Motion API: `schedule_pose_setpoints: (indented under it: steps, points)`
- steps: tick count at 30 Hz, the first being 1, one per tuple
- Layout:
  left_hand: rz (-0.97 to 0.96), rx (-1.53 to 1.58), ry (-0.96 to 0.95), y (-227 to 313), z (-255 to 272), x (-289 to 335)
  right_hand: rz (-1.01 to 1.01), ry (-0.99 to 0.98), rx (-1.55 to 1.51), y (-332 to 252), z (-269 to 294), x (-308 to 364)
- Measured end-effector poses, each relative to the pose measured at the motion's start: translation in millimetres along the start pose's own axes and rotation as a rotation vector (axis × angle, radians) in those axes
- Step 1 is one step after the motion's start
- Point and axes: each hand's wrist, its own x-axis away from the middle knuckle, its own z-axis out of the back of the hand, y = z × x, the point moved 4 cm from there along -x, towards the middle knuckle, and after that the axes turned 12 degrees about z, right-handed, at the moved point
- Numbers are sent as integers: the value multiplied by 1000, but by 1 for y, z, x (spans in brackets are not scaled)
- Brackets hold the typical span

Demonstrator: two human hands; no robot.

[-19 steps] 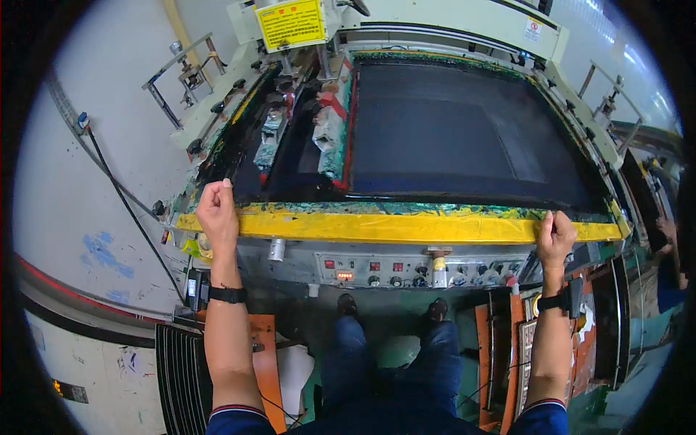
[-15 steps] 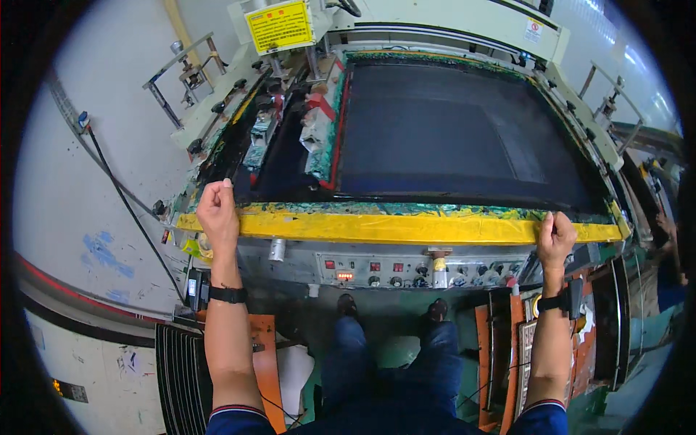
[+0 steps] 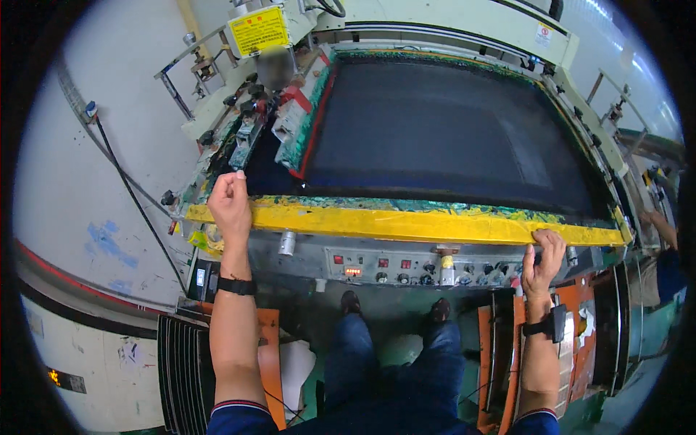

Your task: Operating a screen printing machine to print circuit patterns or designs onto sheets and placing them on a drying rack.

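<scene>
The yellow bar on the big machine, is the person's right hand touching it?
Touching: the head view shows the right hand with its fingers curled over the yellow bar.

Below me I see a control panel (image 3: 406, 267) with red buttons, a black cable (image 3: 130, 190) on the white wall, and a yellow warning sign (image 3: 259, 30) above.
</scene>
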Motion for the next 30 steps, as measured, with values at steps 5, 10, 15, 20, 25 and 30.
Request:
schedule_pose_setpoints:
  steps: [5,10,15,20,25,30]
  points:
    - [5,10,21,-1,2,-1,-49,-5,9,1,-3,3]
    - [14,37,15,-3,2,-2,-37,16,10,-1,-3,2]
    - [4,33,19,-1,4,-2,-51,24,21,-2,-4,4]
    - [11,25,13,1,4,-2,-48,54,24,-1,-6,4]
    - [-11,8,23,0,4,-4,-41,68,25,0,-6,6]
    - [-3,-7,20,-2,4,-4,-54,59,30,3,-5,10]
